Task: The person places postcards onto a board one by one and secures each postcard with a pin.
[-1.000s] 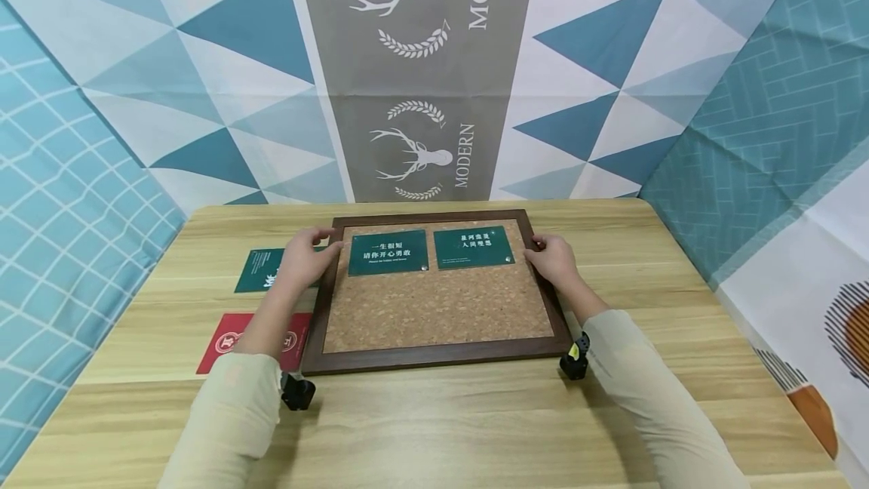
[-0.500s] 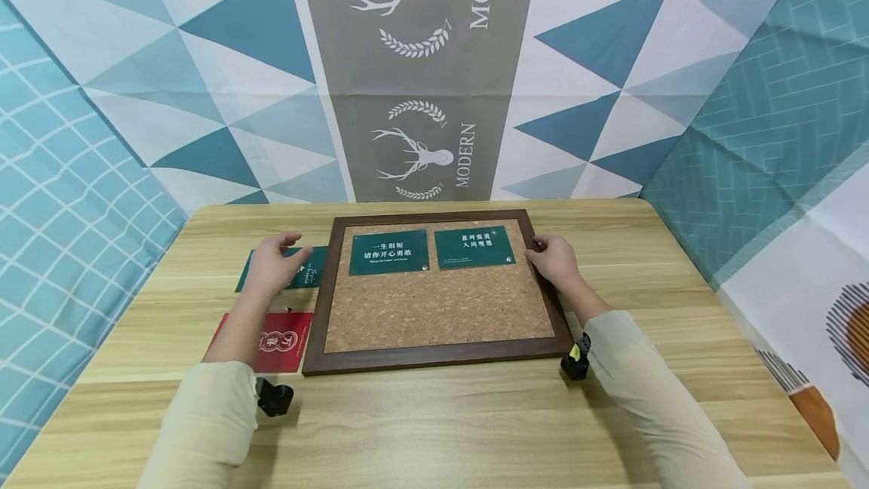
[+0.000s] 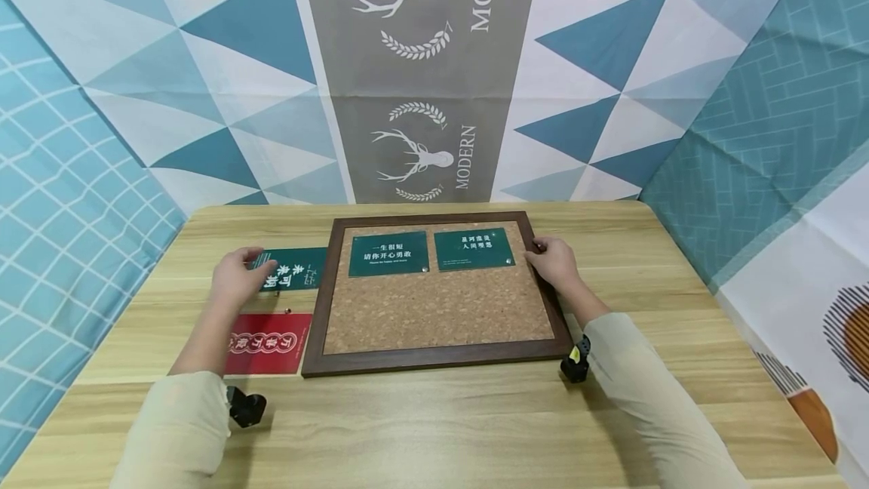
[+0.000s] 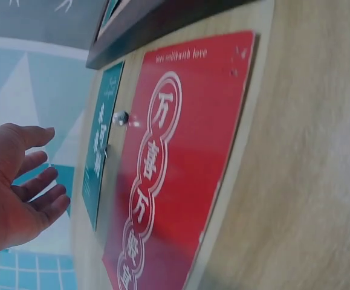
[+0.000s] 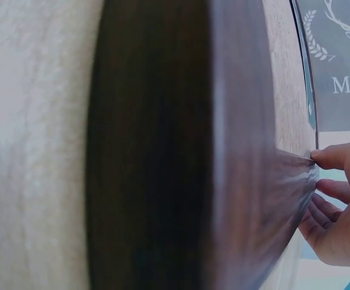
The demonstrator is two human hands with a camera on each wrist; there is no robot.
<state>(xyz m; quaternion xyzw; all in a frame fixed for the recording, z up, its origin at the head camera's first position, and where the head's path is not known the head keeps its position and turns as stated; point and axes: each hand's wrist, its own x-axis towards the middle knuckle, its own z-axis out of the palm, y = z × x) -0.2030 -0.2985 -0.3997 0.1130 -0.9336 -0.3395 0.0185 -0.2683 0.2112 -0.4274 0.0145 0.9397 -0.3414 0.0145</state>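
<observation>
A brown-framed cork board (image 3: pixel 434 315) lies on the wooden table. Two green cards with white lettering, a left one (image 3: pixel 389 266) and a right one (image 3: pixel 474 255), are pinned to its upper half. My right hand (image 3: pixel 555 264) holds the frame's right edge between thumb and fingers. My left hand (image 3: pixel 233 278), fingers loosely bent and holding nothing, hovers at the left end of a loose green card (image 3: pixel 308 270). Below that card lies a red card (image 4: pixel 187 133) with white characters. Between these two loose cards is a push pin (image 4: pixel 120 118).
Behind the table (image 3: pixel 434 429) hangs a patterned cloth (image 3: pixel 421 81) with deer and triangle prints. Bare tabletop stretches in front of the board and to its right. A second small pin (image 3: pixel 276 293) sits at the loose green card's lower edge.
My left hand has left the board's left edge and moved left over the loose cards, uncovering more of both. My right hand stays on the frame, and the board has hardly shifted.
</observation>
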